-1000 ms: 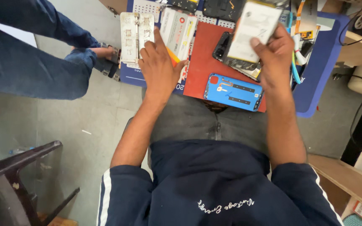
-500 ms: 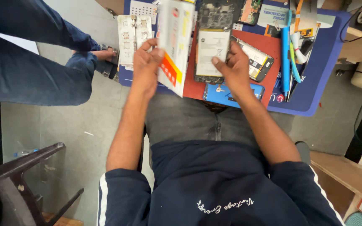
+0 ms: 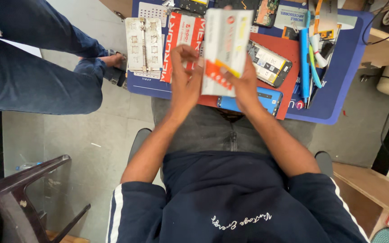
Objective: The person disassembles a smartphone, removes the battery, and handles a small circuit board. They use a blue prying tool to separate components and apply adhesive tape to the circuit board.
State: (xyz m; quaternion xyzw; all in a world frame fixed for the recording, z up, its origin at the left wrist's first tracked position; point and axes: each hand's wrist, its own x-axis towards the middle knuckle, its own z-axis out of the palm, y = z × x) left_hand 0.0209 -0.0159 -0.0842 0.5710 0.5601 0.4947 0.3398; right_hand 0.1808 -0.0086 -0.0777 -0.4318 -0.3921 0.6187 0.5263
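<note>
Both my hands hold a long white box with an orange and yellow band (image 3: 223,49) up over the front edge of the blue work mat (image 3: 338,85). My left hand (image 3: 183,78) pinches its left edge near the orange band. My right hand (image 3: 244,83) grips the box's lower end from the right. Under the box lie a red pad (image 3: 289,58), a blue phone (image 3: 266,99) face up at the mat's near edge, and a phone with a lit screen (image 3: 270,63) just right of the box.
A red and white flat package (image 3: 178,40) and a metal holding jig (image 3: 143,45) lie left on the mat. Blue and white tools (image 3: 307,54) lie right. Another person's legs in jeans (image 3: 37,72) stand at left. A dark chair (image 3: 19,193) stands at lower left.
The right hand has put down the white-backed phone part it held. Both hands have come together on the white box and lifted it toward me.
</note>
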